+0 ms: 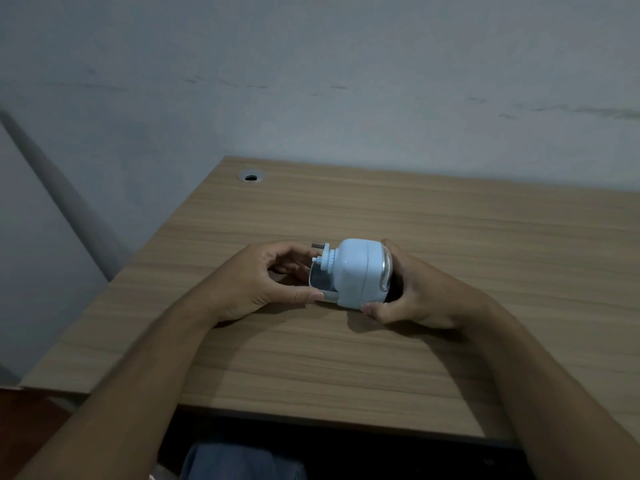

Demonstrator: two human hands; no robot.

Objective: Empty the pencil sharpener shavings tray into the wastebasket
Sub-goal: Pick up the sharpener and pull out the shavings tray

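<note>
A pale blue pencil sharpener [356, 271] lies on its side near the middle of the wooden desk [450, 237]. A clear shavings tray [320, 284] sticks out of its left end, partly drawn out, with a small crank stub above it. My left hand [256, 285] pinches the tray between thumb and fingers. Around the sharpener's right end and underside my right hand [412, 299] is closed on the body. No wastebasket is in view.
A round metal cable grommet [251, 176] sits at the desk's far left corner. A grey wall rises behind the desk. The desk's left edge drops to a reddish floor [31, 414]. Below the near edge, blue fabric [242, 462] shows in a dark gap.
</note>
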